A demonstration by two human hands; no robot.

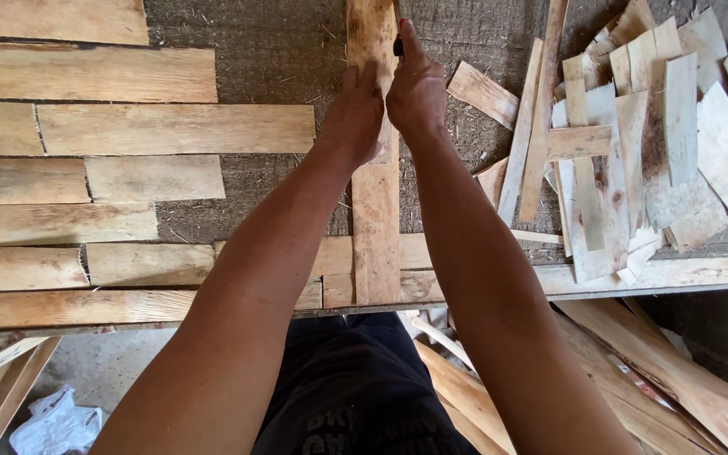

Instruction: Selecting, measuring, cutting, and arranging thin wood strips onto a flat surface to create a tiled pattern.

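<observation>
A long narrow wooden strip lies lengthwise away from me across the work table. My left hand rests on the strip about halfway along, fingers curled over its left edge. Pressing on the strip's right edge just beyond it is my right hand, index finger stretched forward; a small dark object shows beside that finger, but I cannot tell what it is. Both forearms reach forward from the table's near edge.
Flat veneer strips lie in horizontal rows on the left of the grey table top. A loose pile of offcuts covers the right side. More scrap boards and a white plastic bag lie on the floor below.
</observation>
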